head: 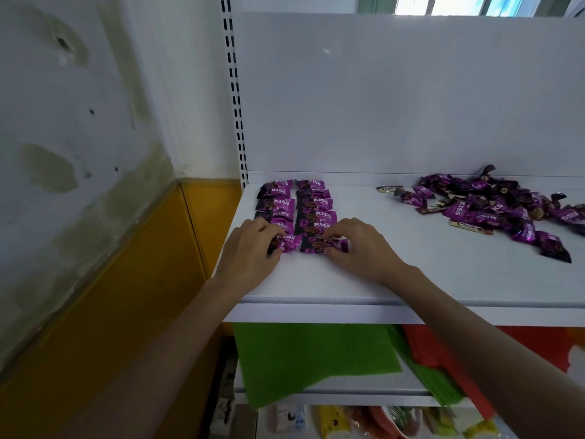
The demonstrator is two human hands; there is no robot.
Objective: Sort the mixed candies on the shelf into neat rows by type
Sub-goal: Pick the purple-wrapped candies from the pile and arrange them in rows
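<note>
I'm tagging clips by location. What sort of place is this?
Probably a small shop: white display shelf on a slotted upright, purple wrapped candies laid in rows, packaged goods on the shelves below.

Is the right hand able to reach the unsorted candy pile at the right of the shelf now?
Probably yes. Only bare shelf lies between the right hand and the unsorted candy pile, with nothing standing in the way. The hand first must release the purple candy that it pinches.
</note>
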